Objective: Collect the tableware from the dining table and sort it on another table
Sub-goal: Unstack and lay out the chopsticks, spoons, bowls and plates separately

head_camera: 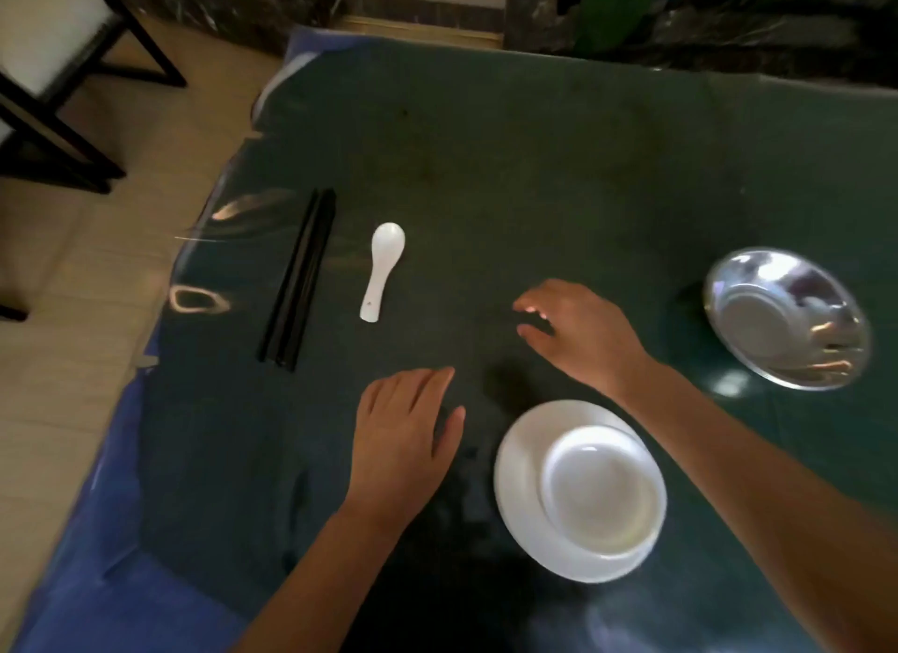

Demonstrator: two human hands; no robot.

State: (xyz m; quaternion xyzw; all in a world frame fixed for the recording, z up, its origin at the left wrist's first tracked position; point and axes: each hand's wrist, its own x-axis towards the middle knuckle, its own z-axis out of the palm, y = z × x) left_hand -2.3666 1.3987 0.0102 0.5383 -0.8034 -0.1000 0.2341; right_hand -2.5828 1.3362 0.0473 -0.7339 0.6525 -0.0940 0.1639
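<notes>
Dark green covering spans the surface (534,166), with tiled floor and a dark chair (53,59) at upper left of the frame.

Head view: black chopsticks (297,276) lie parallel at centre left, with a white spoon (382,269) just beside them. A steel bowl (787,319) sits at right, well apart. A white bowl (600,489) is nested on a white plate (525,487) at lower centre, apparently grouped by type. The left hand (401,438) is above the surface, fingers straight and holding nothing. The right hand (580,334) has its fingers loosely spread and empty, probably positioned for the next item.
</notes>
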